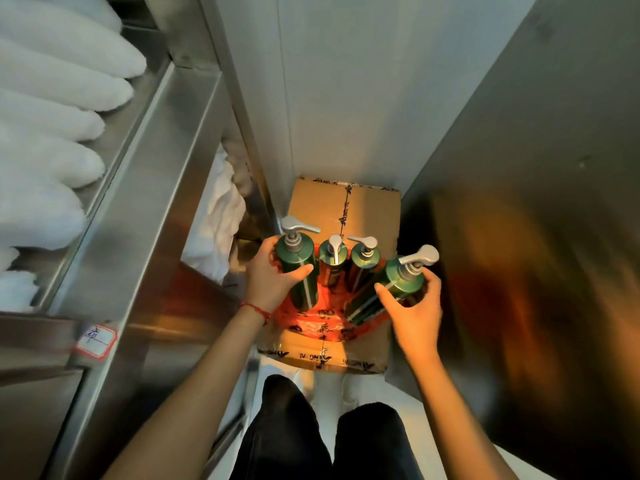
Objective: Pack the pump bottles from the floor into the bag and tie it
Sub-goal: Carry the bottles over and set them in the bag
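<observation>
Both forearms are bare, with no sleeves in view. A thin red string bracelet (pixel 255 310) circles the wrist just below the left hand (pixel 272 278), knotted, with a short loose end hanging on its inner side. The right hand (pixel 414 306) and its wrist carry nothing. Below the bracelet, nearer the bottom edge, two legs wear loose black trousers (pixel 325 434) of matte fabric.

Four green bottles (pixel 299 271) with silver pumps are seen, and one red bag (pixel 322 318) is seen under them. One brown box (pixel 363 216) is seen, and two hands are seen, a left hand (pixel 273 277) and a right hand (pixel 415 306). One red string (pixel 256 310) is worn on the left wrist.
</observation>
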A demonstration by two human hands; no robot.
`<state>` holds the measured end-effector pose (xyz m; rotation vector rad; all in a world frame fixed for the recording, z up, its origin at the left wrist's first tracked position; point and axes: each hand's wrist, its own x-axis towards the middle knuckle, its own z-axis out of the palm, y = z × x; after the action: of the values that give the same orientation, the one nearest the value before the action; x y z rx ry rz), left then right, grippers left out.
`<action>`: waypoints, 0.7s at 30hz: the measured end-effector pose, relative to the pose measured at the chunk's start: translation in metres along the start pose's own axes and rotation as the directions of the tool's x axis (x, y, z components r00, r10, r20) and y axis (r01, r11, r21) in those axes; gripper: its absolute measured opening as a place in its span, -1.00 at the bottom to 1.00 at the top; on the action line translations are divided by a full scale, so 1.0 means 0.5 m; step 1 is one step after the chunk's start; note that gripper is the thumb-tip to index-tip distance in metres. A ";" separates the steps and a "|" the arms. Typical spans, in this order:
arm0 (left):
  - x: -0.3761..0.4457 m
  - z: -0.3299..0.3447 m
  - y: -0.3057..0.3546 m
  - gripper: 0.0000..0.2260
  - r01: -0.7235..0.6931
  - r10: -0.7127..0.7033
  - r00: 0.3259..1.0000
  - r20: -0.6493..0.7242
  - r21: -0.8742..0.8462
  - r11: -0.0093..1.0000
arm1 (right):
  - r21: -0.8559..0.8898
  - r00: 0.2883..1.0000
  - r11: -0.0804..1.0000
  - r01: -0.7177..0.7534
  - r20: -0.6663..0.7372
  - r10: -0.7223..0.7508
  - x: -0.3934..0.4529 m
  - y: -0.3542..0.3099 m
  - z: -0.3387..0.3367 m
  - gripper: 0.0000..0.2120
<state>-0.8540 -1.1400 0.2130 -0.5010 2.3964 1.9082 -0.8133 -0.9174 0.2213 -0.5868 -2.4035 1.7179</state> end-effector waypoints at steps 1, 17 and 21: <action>0.001 0.004 -0.008 -0.49 -0.003 0.003 1.000 -0.012 0.012 1.000 | 0.004 1.000 1.000 -0.006 -0.007 0.006 -0.002 0.004 0.005 -0.43; 0.009 0.034 -0.112 -0.46 0.018 -0.018 1.000 -0.001 0.134 0.991 | -0.034 0.999 0.999 -0.035 0.023 0.035 -0.015 0.079 0.088 -0.43; 0.005 0.047 -0.132 -0.46 0.004 -0.006 1.000 0.018 0.126 0.992 | -0.039 0.998 0.998 -0.045 0.037 0.046 -0.012 0.102 0.101 -0.41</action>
<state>-0.8422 -1.1310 0.1446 -0.4795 2.4815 1.7373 -0.8120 -0.9502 0.1570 -0.6248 -2.4728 1.7191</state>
